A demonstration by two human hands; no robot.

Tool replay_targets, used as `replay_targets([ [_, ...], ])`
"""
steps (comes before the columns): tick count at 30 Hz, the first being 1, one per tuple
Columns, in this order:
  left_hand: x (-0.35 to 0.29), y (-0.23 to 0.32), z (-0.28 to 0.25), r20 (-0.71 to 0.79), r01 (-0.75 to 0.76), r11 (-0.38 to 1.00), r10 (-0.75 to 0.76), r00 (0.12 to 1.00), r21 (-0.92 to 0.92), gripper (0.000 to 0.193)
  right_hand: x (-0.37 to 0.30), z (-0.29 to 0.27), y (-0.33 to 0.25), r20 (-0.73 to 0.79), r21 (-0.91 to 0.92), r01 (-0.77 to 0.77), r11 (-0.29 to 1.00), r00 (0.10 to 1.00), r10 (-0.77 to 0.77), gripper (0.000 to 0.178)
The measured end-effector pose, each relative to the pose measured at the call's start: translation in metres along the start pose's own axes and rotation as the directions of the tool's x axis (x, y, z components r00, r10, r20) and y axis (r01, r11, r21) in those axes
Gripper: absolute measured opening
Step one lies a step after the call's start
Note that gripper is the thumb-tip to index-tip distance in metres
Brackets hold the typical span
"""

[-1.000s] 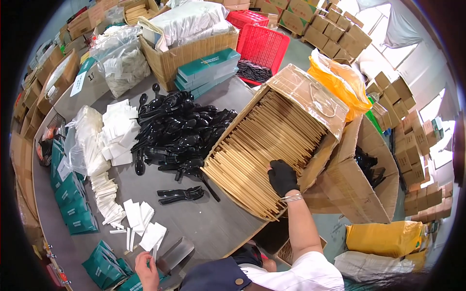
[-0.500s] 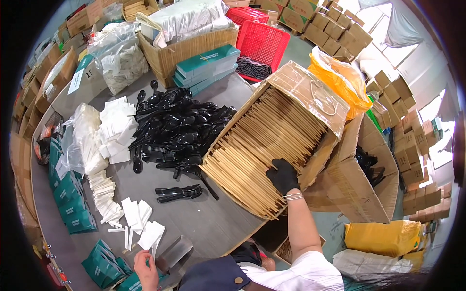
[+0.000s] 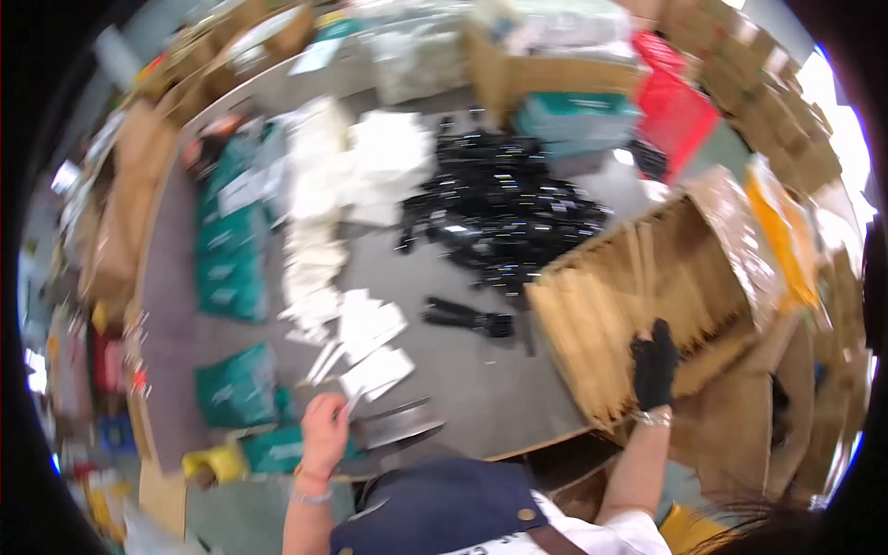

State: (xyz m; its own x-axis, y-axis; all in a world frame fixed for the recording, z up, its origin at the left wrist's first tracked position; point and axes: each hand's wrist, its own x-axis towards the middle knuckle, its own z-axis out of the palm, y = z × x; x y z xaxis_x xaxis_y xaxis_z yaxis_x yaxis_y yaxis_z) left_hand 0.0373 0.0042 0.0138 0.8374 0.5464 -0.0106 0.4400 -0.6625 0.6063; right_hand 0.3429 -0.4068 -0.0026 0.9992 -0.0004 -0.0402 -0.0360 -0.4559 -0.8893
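Note:
My right hand point(image 3: 654, 365), in a black glove, is closed at the lower end of a pair of wooden chopsticks point(image 3: 641, 268) that points away from me. It is over an open cardboard box point(image 3: 731, 217) packed with rows of loose chopsticks point(image 3: 578, 324). At the lower left my bare left hand point(image 3: 326, 430) pinches a thin white slip point(image 3: 353, 403), blurred by motion. White paper packets point(image 3: 375, 335) lie just beyond it. A shiny metal plate point(image 3: 400, 424) lies beside this hand on the right.
A heap of black plastic spoons and forks point(image 3: 504, 208) covers the table's middle, with a small cutlery bundle point(image 3: 467, 316) nearer me. Teal pouches point(image 3: 231, 250) line the left side. Behind are teal boxes point(image 3: 578, 120) and a red basket point(image 3: 675, 111).
The view has swung, shifting the scene rightward. My right hand now has a pair of chopsticks standing out from its fingers. The left hand still pinches the white slip.

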Motion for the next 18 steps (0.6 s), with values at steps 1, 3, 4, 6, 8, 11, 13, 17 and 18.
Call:
replay_targets([
  [1, 0.000, -0.011, 0.001, -0.026, -0.011, 0.999, 0.013, 1.000, 0.051, 0.007, -0.017, 0.028, -0.039, 0.054, 0.086, 0.108, 0.990, 0.992, -0.113, 0.013],
  [3, 0.006, -0.017, 0.004, -0.089, -0.081, 0.992, 0.089, 0.992, 0.092, 0.008, -0.039, 0.063, -0.068, 0.203, 0.045, 0.183, 0.982, 0.961, -0.188, 0.013],
  [4, 0.008, -0.019, 0.004, -0.112, -0.096, 0.990, 0.108, 0.988, 0.101, 0.006, -0.045, 0.090, -0.048, 0.100, -0.132, 0.445, 0.886, 0.895, -0.435, 0.012],
  [6, 0.002, -0.023, 0.008, -0.155, -0.168, 0.971, 0.194, 0.969, 0.168, 0.003, -0.068, 0.134, -0.039, 0.087, 0.086, 0.415, 0.906, 0.902, -0.422, 0.020],
  [8, 0.010, -0.036, 0.026, -0.019, -0.113, 0.964, 0.121, 0.992, 0.241, 0.006, -0.087, 0.153, -0.059, 0.344, 0.476, 0.056, 0.878, 0.907, -0.245, 0.028],
  [11, 0.029, -0.042, 0.062, -0.156, -0.075, 0.997, 0.079, 0.984, 0.036, 0.012, -0.092, 0.176, -0.020, 0.413, 0.104, -0.017, 0.994, 0.910, -0.028, 0.042],
  [13, 0.033, -0.051, 0.069, -0.037, -0.173, 0.931, 0.196, 0.980, 0.322, 0.016, -0.094, 0.198, 0.027, 0.349, -0.180, -0.023, 0.983, 0.933, 0.085, 0.054],
  [17, 0.021, -0.060, 0.066, -0.014, -0.038, 0.973, 0.042, 0.999, 0.227, 0.045, -0.041, 0.221, -0.049, 0.425, 0.156, 0.492, 0.857, 0.750, -0.507, 0.052],
  [18, 0.026, -0.051, 0.067, -0.021, -0.076, 0.971, 0.083, 0.996, 0.227, 0.045, -0.069, 0.182, -0.113, 0.517, 0.110, 0.324, 0.939, 0.788, -0.333, 0.052],
])
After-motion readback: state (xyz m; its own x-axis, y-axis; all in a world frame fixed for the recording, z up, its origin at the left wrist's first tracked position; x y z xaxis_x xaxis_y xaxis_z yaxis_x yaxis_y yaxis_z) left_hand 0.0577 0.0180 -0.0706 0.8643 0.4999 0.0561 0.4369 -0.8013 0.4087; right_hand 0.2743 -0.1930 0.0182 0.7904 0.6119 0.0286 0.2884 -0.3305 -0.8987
